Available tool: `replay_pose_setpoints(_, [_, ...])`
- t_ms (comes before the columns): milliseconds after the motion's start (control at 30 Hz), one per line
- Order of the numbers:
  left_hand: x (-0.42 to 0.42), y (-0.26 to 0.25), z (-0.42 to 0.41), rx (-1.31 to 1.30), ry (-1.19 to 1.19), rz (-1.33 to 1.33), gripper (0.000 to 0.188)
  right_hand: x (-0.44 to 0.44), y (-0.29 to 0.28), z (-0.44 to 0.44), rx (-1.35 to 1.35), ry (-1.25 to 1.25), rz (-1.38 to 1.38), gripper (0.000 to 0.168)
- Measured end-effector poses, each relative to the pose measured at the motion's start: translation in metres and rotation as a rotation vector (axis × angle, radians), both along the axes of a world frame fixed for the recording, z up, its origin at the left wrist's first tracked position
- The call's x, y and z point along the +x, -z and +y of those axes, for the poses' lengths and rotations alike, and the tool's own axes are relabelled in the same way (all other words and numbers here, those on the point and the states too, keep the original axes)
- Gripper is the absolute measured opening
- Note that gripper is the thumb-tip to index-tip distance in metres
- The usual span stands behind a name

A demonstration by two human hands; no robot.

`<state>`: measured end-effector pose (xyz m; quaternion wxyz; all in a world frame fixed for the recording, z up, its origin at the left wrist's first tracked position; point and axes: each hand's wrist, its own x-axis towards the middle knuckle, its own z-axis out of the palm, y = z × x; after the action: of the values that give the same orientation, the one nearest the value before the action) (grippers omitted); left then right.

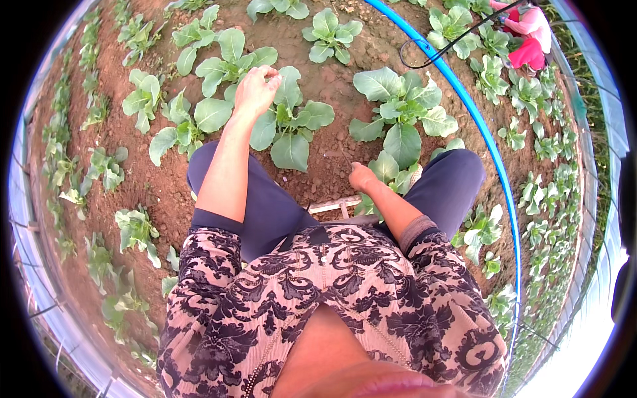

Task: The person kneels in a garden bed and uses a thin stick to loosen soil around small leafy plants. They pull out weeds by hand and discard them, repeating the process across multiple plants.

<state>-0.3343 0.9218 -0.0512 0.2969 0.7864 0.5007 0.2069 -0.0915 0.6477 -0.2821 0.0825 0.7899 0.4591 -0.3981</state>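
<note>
My left hand [256, 92] hovers over the leaves between two leafy cabbage-like plants, with its fingers bent in. Whether something small is pinched there cannot be made out. The nearer plant [291, 122] spreads broad green leaves just right of my left wrist. Low between my knees, my right hand [362, 177] is curled into a fist around what looks like a slim hand tool [343, 153], its soil-coloured end at the brown earth. A larger plant [398, 109] grows beyond my right hand, and lower leaves [384, 168] are close beside it.
A blue hose or pipe [477, 107] curves along my right, with a thin black line [465, 40] crossing it. Beneath me is a low wooden frame [336, 205]. Another person [530, 35] crouches at far right. Plant rows [137, 231] run left; plastic sheeting [20, 164] borders the bed.
</note>
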Motion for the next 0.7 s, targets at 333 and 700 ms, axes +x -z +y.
replay_pose_setpoints(333, [-0.001, 0.005, 0.000, -0.053, -0.007, 0.007, 0.036, -0.024, -0.048, 0.001, 0.022, 0.095, 0.007, 0.043])
replay_pose_setpoints(700, [-0.022, 0.015, 0.004, -0.071, -0.073, -0.070, 0.038, -0.058, -0.022, -0.038, 0.168, 0.085, -0.049, 0.051])
